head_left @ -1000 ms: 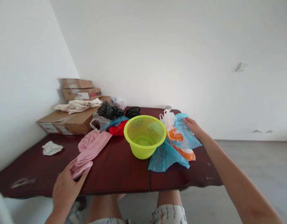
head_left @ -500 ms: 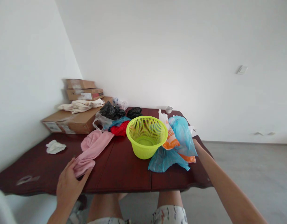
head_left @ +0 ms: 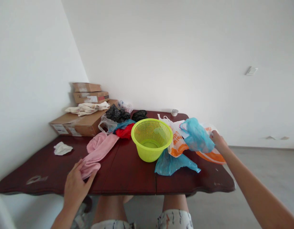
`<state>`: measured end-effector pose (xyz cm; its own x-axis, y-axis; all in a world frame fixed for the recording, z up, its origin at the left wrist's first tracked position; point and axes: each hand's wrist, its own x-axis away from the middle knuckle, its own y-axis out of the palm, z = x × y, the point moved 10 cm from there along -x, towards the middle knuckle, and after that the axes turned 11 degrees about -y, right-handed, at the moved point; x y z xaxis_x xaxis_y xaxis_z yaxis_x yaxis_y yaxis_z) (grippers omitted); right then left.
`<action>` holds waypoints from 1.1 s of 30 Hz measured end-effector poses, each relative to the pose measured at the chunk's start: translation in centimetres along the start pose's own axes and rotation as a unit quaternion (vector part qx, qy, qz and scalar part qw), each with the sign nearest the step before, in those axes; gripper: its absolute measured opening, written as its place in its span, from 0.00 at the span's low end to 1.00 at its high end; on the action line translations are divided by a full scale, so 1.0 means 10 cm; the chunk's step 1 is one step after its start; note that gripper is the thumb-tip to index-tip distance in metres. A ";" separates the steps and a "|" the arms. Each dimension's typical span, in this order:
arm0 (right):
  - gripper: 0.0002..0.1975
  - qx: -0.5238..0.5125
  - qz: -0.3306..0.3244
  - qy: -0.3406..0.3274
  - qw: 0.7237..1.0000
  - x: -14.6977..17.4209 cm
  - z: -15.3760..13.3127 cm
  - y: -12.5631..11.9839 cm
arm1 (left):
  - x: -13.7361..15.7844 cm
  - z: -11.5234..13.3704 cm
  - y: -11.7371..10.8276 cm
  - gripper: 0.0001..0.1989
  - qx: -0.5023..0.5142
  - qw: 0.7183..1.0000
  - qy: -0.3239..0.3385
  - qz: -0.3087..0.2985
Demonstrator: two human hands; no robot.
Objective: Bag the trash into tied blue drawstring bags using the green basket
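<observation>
Sorting soft items around the green basket (head_left: 151,139) at mid-desk (head_left: 127,178). Right hand (head_left: 218,142), well right of the basket, is pinched shut on a light-blue plastic bag (head_left: 197,138), lifted clear above an orange-and-white bag (head_left: 179,143). Left hand (head_left: 76,184), front-left of the basket, rests fingers spread on a pink cloth (head_left: 96,152), not gripping. Step judged: pick-up of the bag; next calls for a steady carry, bag likely to billow

Bare arms, patterned shorts
Both forearms are sleeveless; the white shorts (head_left: 174,221) carry small dark and reddish marks.
</observation>
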<state>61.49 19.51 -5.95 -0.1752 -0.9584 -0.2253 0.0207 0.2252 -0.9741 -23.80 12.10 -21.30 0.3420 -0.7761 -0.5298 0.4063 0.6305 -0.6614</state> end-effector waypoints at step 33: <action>0.17 -0.083 0.107 -0.009 0.991 0.19 -0.27 -1.13 | 0.03 0.11 -0.05 0.45 0.009 1.000 -0.005 -0.004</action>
<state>58.29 15.62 4.72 -0.1662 -0.8883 -0.4281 -0.1072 0.4478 -0.8877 -22.99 11.58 -20.58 0.3470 -0.7813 -0.5187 0.4244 0.6241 -0.6561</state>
